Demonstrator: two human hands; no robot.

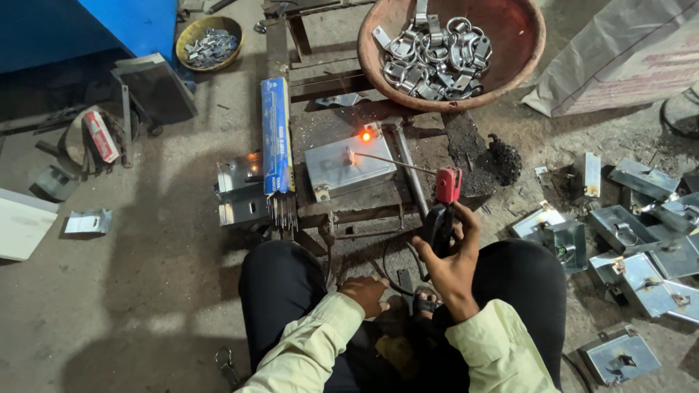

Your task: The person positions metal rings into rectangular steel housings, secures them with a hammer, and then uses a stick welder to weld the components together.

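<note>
At centre frame, our right hand [453, 268] is clenched around a red-tipped electrode holder [443, 207], its thin welding rod [393, 162] reaching left to a grey metal box [349, 169] on the small work stand [364, 211]. An orange spot [366, 135] glows just above the box, so we judge welding under way. Our left hand [364, 293] rests loosely closed on our knee, holding nothing we can see. Finished-looking boxes [641, 262] crowd the right edge; a bowl of metal rings [451, 51] sits at the top. Bare floor lies lower left.
</note>
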